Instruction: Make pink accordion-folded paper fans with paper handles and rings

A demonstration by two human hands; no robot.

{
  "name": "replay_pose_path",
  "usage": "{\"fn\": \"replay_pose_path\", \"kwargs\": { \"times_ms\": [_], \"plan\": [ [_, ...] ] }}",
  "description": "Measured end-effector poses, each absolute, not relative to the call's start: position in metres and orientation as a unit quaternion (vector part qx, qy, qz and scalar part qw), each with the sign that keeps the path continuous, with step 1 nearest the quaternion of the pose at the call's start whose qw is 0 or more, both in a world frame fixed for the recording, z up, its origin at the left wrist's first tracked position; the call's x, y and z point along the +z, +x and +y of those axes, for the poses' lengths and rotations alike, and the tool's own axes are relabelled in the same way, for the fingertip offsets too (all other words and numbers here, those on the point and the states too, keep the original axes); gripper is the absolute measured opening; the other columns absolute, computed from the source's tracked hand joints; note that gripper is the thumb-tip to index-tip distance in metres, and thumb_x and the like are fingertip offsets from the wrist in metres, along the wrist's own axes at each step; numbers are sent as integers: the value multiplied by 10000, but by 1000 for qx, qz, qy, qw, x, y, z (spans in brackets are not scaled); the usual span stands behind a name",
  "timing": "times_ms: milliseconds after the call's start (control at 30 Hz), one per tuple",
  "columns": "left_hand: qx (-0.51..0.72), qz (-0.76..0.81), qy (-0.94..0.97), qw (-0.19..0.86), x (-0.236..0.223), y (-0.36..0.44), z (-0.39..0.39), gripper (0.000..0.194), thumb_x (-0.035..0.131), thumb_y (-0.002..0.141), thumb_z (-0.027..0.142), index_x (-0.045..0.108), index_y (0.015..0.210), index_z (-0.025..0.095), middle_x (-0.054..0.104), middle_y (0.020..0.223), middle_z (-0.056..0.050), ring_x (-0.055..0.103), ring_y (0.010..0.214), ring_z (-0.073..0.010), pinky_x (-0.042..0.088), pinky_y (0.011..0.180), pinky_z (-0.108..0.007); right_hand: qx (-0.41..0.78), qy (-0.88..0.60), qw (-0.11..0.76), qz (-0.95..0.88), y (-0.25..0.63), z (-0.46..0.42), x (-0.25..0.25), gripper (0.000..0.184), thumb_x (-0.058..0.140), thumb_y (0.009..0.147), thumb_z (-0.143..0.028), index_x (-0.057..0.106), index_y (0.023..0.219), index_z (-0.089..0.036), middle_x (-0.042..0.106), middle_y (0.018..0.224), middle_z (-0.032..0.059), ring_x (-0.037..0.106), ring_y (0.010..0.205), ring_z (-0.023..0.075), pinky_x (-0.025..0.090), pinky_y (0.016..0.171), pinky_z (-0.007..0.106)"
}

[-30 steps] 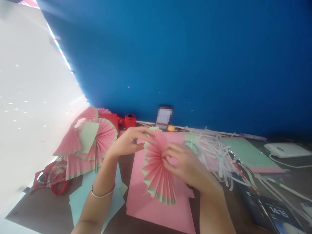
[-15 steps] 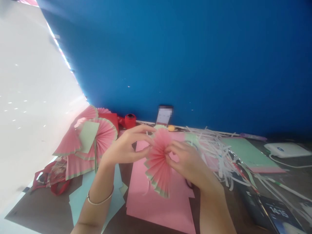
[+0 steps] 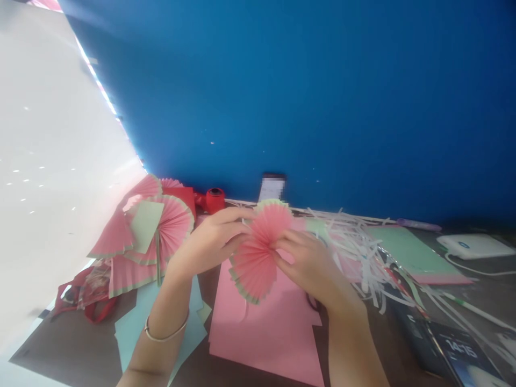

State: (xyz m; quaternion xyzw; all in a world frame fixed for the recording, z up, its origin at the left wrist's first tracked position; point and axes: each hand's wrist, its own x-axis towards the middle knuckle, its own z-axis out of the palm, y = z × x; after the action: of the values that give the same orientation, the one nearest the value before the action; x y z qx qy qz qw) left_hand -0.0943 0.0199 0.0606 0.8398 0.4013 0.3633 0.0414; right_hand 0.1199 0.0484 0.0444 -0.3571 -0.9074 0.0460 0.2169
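A pleated pink paper fan point(image 3: 258, 263) with a pale green edge is held up in front of me, spread on both sides of its centre. The fingertips of my right hand point(image 3: 308, 263) pinch it at the middle, where the folds meet. My left hand point(image 3: 213, 236) grips its left side between thumb and fingers; part of that hold is hidden behind the folds. Below the fan lie pink paper sheets point(image 3: 270, 338). Finished-looking pleated fans point(image 3: 175, 226) are heaped to the left, one with a green stick and a pale green card point(image 3: 147, 226) against it.
Light blue sheets point(image 3: 185, 338) lie under my left forearm. Shredded paper strips point(image 3: 363, 247) spread on the right, beside a green pad point(image 3: 415, 250). A phone point(image 3: 273, 188) leans on the blue partition; another phone point(image 3: 463, 349) lies at lower right. Red tape point(image 3: 215, 200) stands at the back.
The fan has turned and opened wider at the top, and its lower edge has swung up and to the left. Both hands stay on it in nearly the same places.
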Motion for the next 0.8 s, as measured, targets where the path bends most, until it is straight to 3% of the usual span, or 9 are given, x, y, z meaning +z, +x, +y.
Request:
{"fn": "replay_pose_path", "kwargs": {
  "times_ms": [267, 400, 800],
  "plan": [
    [371, 412, 830, 60, 60, -98, 23, 168, 479, 845, 144, 645, 857, 168, 584, 1150, -88, 544, 1075, -196, 498, 870, -337, 39, -377, 201, -903, 116, 52, 39, 120, 497, 798, -138, 598, 750, -183, 607, 750, 25, 548, 685, 156, 401, 603, 287],
    [396, 413, 816, 84, 61, -101, 25, 140, 508, 836, 158, 646, 857, 163, 602, 1118, -93, 571, 1028, -184, 526, 791, -291, 63, -352, 243, -901, 116, 50, 44, 139, 472, 828, -156, 604, 801, -187, 620, 798, 28, 563, 723, 149, 417, 629, 280],
    [400, 369, 837, 59, 63, -90, 24, 123, 526, 821, 159, 645, 797, 178, 622, 1068, -78, 556, 1043, -187, 491, 863, -325, 63, -332, 276, -900, 113, 46, 45, 132, 476, 830, -165, 595, 778, -183, 620, 777, 34, 558, 713, 150, 414, 626, 278]
  ]
}}
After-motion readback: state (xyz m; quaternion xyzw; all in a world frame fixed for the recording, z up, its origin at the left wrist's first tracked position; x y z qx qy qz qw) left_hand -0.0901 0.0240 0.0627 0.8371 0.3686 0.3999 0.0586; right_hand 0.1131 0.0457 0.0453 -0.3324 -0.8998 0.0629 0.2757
